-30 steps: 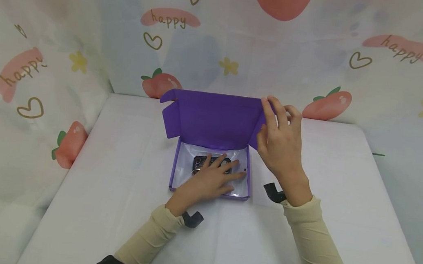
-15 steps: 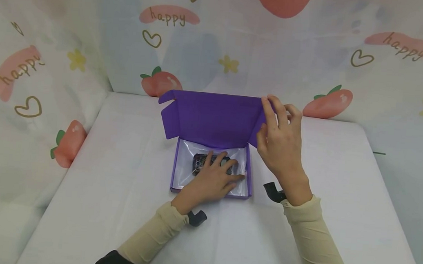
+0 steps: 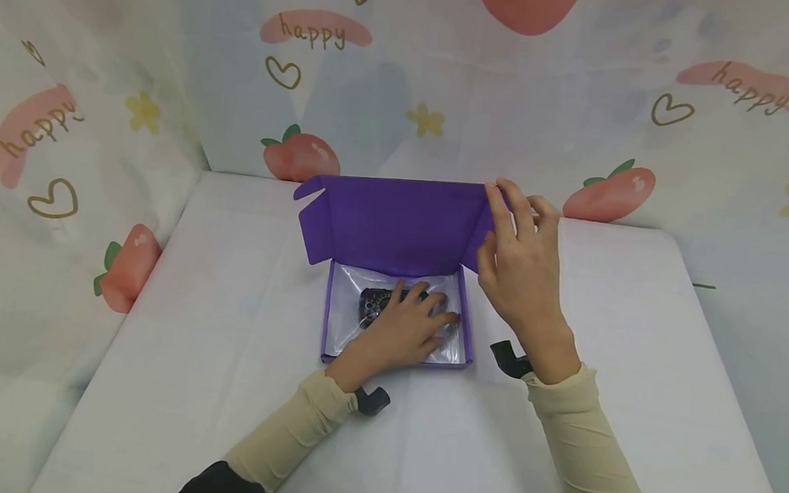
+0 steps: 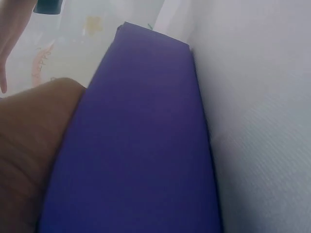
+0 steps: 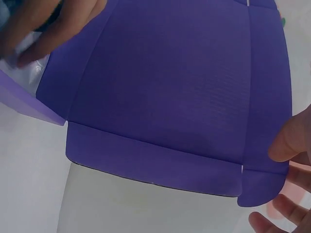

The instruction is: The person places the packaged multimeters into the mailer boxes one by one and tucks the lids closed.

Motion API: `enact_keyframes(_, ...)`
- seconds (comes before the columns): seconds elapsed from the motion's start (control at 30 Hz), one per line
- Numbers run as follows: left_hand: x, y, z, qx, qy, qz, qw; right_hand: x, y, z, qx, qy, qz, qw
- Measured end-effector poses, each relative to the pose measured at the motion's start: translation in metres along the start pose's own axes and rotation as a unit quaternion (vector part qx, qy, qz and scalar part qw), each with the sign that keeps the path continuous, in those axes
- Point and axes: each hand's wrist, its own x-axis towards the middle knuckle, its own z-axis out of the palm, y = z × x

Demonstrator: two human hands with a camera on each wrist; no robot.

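Note:
A purple cardboard box [image 3: 326, 314] lies on the white table with its lid [image 3: 396, 224] raised at the back. Inside it, clear plastic [image 3: 349, 280] surrounds a black item resembling a circuit board [image 3: 371, 304], partly hidden under my left hand [image 3: 398, 335]. That hand's fingers spread and bend slightly over the plastic; whether they press it cannot be told. At the lid's upper right corner, my right hand [image 3: 523, 271] pinches the edge, its thumb [image 5: 291, 141] on the inner face and other fingers behind. The left wrist view shows the box's front wall [image 4: 136, 141] beside the hand.
A white cloth-covered table [image 3: 240, 289] extends around the box. Behind it and at the sides hangs a printed backdrop [image 3: 392, 86] with fruit, hearts and lettering. Side flaps [image 3: 316, 229] stick out from the lid.
My left hand has shifted a little right and its fingers are slightly more bent. The box has slid slightly right, and the lid's top edge sits a little lower. My right hand has hardly moved.

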Motion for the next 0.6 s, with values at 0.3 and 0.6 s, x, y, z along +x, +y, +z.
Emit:
enact_keyframes(0.3, 0.004, -0.003, 0.005, -0.034, -0.032, -0.016, 0.9988, 0.001, -0.003, 0.003, 0.005, 0.015, 0.003, 1.0)
enact_keyframes(0.6, -0.003, -0.012, 0.001, -0.138, 0.036, -0.043, 0.9889, 0.003, -0.003, 0.003, 0.019, 0.018, 0.01, 1.0)
